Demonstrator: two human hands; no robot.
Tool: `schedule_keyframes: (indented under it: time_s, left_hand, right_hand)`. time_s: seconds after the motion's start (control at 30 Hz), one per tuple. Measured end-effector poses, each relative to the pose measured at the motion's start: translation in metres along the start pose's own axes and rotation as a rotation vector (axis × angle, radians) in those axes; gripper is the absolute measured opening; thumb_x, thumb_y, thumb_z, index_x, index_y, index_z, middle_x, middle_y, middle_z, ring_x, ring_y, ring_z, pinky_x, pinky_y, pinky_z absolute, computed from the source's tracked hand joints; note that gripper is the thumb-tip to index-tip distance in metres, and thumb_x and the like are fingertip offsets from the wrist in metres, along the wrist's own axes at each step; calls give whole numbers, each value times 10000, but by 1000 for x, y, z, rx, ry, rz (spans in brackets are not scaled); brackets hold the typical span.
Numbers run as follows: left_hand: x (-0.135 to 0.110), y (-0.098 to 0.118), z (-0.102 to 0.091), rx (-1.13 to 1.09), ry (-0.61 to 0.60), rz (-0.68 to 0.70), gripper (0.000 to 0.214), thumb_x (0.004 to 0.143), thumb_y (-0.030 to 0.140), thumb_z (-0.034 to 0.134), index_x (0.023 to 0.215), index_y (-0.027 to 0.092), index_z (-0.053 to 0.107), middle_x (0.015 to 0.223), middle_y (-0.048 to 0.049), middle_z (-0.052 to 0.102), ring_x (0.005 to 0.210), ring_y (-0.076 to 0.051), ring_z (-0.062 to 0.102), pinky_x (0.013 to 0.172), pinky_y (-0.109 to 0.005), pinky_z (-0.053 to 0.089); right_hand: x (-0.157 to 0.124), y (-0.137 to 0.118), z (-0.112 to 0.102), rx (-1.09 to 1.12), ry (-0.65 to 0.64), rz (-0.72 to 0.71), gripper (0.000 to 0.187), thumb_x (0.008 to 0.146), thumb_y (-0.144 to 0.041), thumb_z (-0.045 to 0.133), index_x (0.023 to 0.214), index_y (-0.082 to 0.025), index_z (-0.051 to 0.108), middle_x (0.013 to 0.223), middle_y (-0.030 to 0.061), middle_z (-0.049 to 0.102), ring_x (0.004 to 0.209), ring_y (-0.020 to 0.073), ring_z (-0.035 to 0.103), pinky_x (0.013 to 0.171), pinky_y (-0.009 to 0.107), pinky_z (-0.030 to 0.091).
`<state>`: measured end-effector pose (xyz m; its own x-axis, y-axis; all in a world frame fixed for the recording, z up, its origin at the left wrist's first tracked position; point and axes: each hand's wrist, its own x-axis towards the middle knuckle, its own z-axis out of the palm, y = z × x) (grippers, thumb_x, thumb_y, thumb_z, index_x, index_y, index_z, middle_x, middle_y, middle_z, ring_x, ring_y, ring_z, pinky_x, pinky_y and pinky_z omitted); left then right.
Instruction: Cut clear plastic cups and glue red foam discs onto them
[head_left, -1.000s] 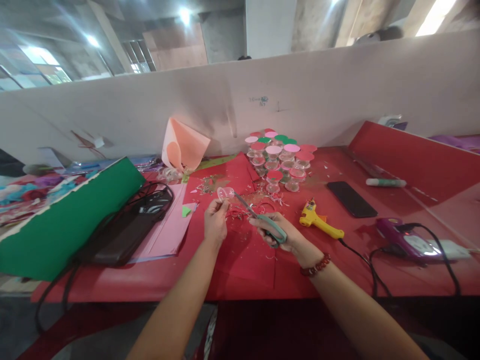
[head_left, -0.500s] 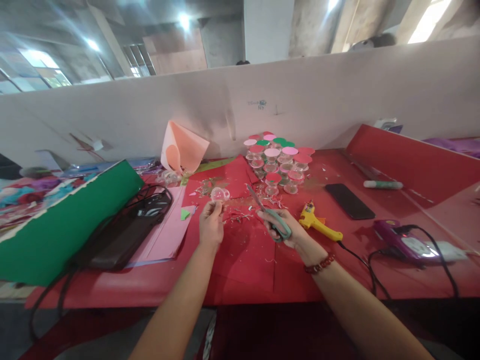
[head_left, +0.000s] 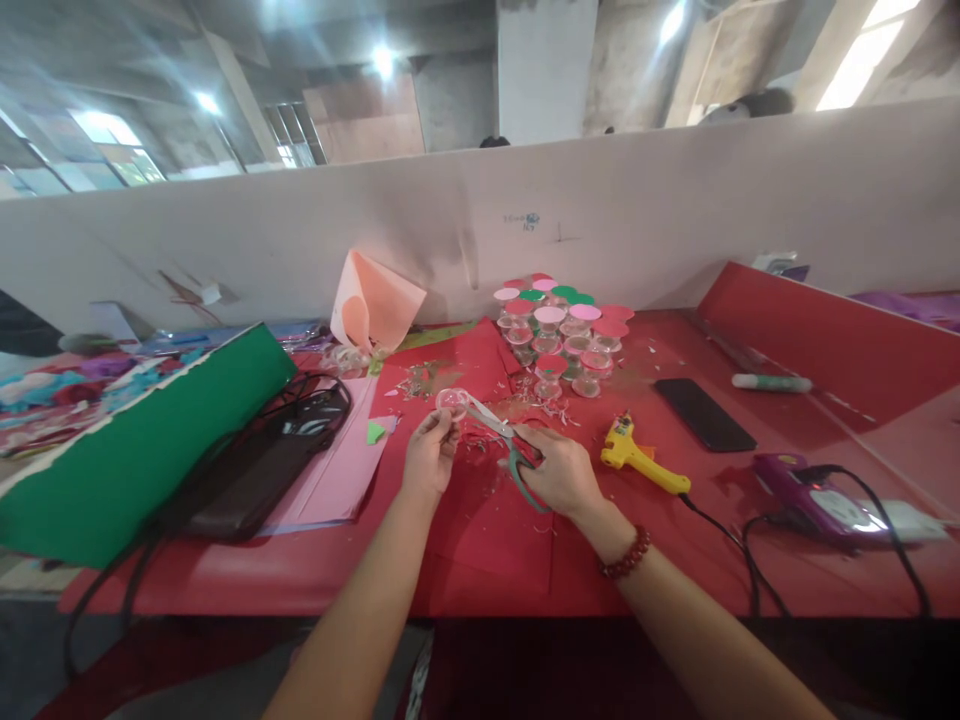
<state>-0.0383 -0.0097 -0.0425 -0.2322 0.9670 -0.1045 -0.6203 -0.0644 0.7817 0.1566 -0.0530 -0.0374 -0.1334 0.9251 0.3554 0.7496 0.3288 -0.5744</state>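
Observation:
My left hand (head_left: 429, 456) pinches a small clear plastic cup (head_left: 452, 402) above the red table (head_left: 480, 560). My right hand (head_left: 559, 470) grips green-handled scissors (head_left: 504, 440), whose blades point up-left and reach the cup's rim. A red bead bracelet (head_left: 624, 553) is on my right wrist. Plastic and paper shavings lie under both hands. Behind them stands a cluster of clear cups (head_left: 561, 330) topped with pink, red and green discs.
A yellow glue gun (head_left: 637, 458) and a black phone (head_left: 705, 414) lie right of my hands. Farther right are a purple device (head_left: 814, 492) with cables and a glue stick (head_left: 771, 382). At left are green card (head_left: 127, 455), a black bag (head_left: 259, 455), pink paper (head_left: 341, 470). A peach paper cone (head_left: 373, 302) leans on the partition.
The right hand swung the scissors from pointing away back left, so the blades meet the cup held by the left hand. The camera tilted slightly down.

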Motion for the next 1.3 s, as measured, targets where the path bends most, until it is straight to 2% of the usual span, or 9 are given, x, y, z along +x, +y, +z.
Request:
schedule_keyframes:
  time_s: [0.2,0.33,0.53,0.67,0.77,1.0,1.13,1.3]
  left_hand:
    - [1,0,0,6,14,-30,187,612,198,835,674,126,673,722,-34,707,515,-46,544,485,-164,404]
    - [2,0,-1,12,32,-39,172,632,190,823,668,128,667,683,-17,686,492,-35,530,484,-157,410]
    - [2,1,-1,17,27,-37,168,631,183,822,652,133,663,691,-27,693,500,-41,537,494,-158,426]
    - [1,1,0,14,9,-20,167,622,177,827,650,133,668,707,-36,704,514,-38,533,517,-152,435]
    - [-1,2,1,12,-3,-13,182,604,180,835,643,133,664,710,-37,707,524,-41,541,524,-152,439]
    - [0,5,-1,-19,6,-28,177,627,172,820,662,127,652,755,-48,719,501,-33,534,500,-153,429]
    - [2,5,-2,-36,23,-29,184,615,151,822,645,123,642,700,-32,704,490,-33,536,483,-141,420]
    - [0,2,0,-39,25,-25,172,603,137,824,652,126,659,697,-18,707,509,-36,556,511,-134,438]
  right_hand:
    - [0,4,2,-35,-47,-6,469,786,-471,659,1225,-307,638,1036,27,724,845,203,679,695,252,453]
    - [1,3,-1,-43,-101,-13,434,800,-469,649,1207,-318,647,963,16,732,767,184,667,615,235,403]
    - [0,1,-2,-9,-136,3,309,825,-430,625,1104,-314,689,841,7,728,667,159,633,573,228,350]
    - [0,3,2,104,-130,19,230,837,-418,609,986,-275,709,743,2,706,617,150,609,567,218,362]
    - [0,4,4,152,-110,47,236,831,-433,603,948,-257,709,698,3,687,617,154,611,573,211,385]
    - [-1,-3,1,61,-43,26,312,813,-436,623,1069,-274,699,811,30,720,718,176,658,653,225,436]
    - [-4,-8,-2,-32,4,-7,441,776,-484,656,1167,-280,664,985,50,726,845,213,676,713,259,465]
    - [-5,-8,1,-110,19,7,475,778,-530,645,1189,-294,651,1060,33,716,881,226,684,713,275,481]
